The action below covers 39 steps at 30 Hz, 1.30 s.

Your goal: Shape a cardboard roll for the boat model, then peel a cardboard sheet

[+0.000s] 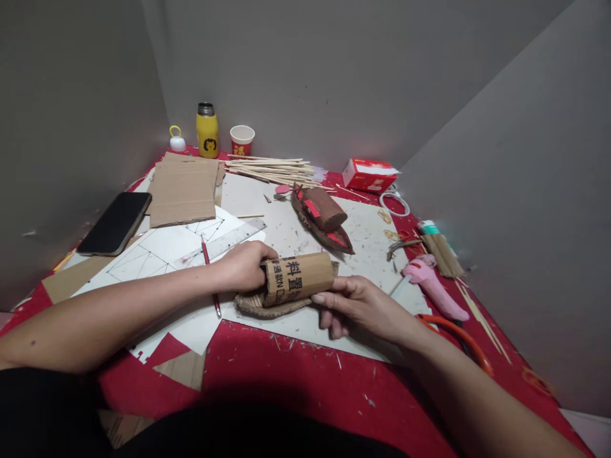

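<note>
Between my hands is a cardboard boat model (301, 278), with a curved, printed cardboard canopy over a flat-edged hull. My left hand (243, 266) grips its left end, the fingertips tucked out of sight behind the canopy. At the right end, my right hand (351, 304) pinches the hull, thumb on top and fingers curled below. Just behind stands a finished-looking brown boat (324, 213) with a rounded cabin and red pieces. A red pencil (210, 273) and a clear ruler (224, 243) lie on a drawn paper sheet (143, 257) by my left hand.
Cardboard sheets (184, 191), a phone (114, 222), a yellow bottle (207, 131), a paper cup (242, 140) and wooden sticks (272, 168) line the back and left. At right lie a pink glue gun (436, 286), orange-handled scissors (463, 334) and a red tissue pack (370, 175).
</note>
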Tool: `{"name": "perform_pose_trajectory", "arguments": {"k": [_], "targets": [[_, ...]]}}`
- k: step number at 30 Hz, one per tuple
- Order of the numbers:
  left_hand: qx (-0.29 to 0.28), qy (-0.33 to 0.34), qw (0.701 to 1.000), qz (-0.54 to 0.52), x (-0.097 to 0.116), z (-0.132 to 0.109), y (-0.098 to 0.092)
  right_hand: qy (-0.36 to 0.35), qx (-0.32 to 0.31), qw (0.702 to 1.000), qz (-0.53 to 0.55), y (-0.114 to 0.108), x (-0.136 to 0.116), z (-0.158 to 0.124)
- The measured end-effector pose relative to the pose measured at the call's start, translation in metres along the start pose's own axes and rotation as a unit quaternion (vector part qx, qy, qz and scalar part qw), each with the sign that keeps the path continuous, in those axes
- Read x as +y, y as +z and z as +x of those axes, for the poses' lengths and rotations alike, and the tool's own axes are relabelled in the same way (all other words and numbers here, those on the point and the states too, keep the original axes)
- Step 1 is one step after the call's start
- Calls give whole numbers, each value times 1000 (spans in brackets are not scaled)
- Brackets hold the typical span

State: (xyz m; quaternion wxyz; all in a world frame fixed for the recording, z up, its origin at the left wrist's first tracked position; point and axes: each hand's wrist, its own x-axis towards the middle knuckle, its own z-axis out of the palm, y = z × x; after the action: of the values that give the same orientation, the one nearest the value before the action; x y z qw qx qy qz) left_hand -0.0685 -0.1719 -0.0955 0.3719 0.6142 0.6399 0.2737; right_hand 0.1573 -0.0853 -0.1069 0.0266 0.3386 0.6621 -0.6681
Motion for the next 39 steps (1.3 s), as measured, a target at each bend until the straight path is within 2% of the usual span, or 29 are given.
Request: {"name": "perform_pose_trajectory", "arguments": {"k": [7,12,20,39], "targets": [[5,5,1000,21,-1,2,0,29,-5,999,-15,2,-3,-2],[2,8,1000,24,-2,3,1,19,23,999,-16,6,-1,-2],[-2,21,999,26,-2,2,0,-21,31,998,-54,10,2,-1],[-8,28,999,33,0,1,-1,-27,44,996,-67,15,-2,-2]]}}
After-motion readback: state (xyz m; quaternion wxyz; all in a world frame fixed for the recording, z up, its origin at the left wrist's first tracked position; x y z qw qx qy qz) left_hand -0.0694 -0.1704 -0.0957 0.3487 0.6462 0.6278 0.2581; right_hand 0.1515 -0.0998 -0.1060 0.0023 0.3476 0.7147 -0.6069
